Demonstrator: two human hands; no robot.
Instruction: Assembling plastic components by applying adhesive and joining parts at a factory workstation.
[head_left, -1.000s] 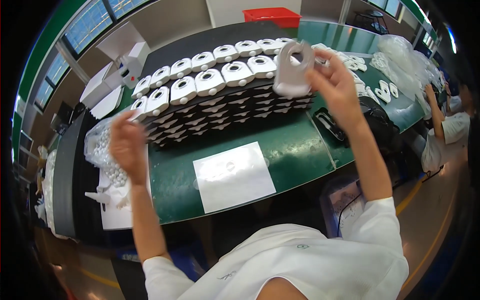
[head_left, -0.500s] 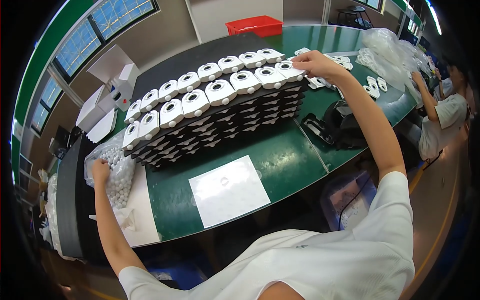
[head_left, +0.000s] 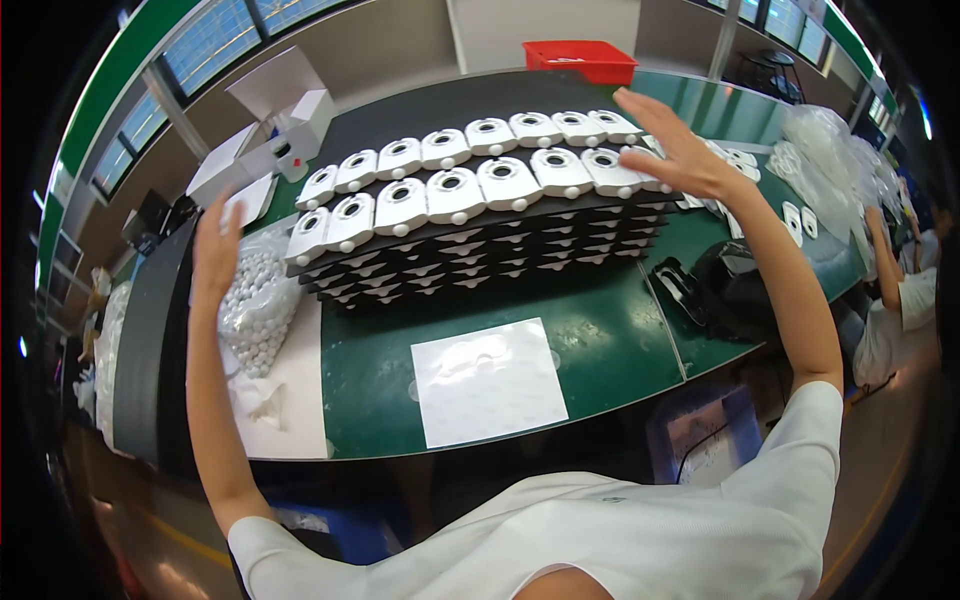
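Note:
Two rows of white plastic housings (head_left: 452,193), each with a dark round hole and many with a small white ball at the front edge, lie on a stack of black foam trays (head_left: 500,245). Over the right end of these rows hangs my right hand (head_left: 680,155), open, thumb and fingers apart, partly hiding the last housings. My left hand (head_left: 213,245) is raised upright beside a clear plastic bag of small white balls (head_left: 258,310), its fingers stretched out and holding nothing. Whether its edge touches the bag, I cannot tell.
A white sheet (head_left: 490,385) lies on the green table (head_left: 360,400). Right of the stack are a black bag-like object (head_left: 735,290), loose white parts (head_left: 795,222) and crumpled plastic bags (head_left: 835,155). A red bin (head_left: 580,62) and white boxes (head_left: 235,160) stand farther back. Another person (head_left: 895,300) sits at right.
My left hand has come up out of the bag of balls and opened. The right hand has let go of the end housing and spread its fingers. The view has shifted slightly.

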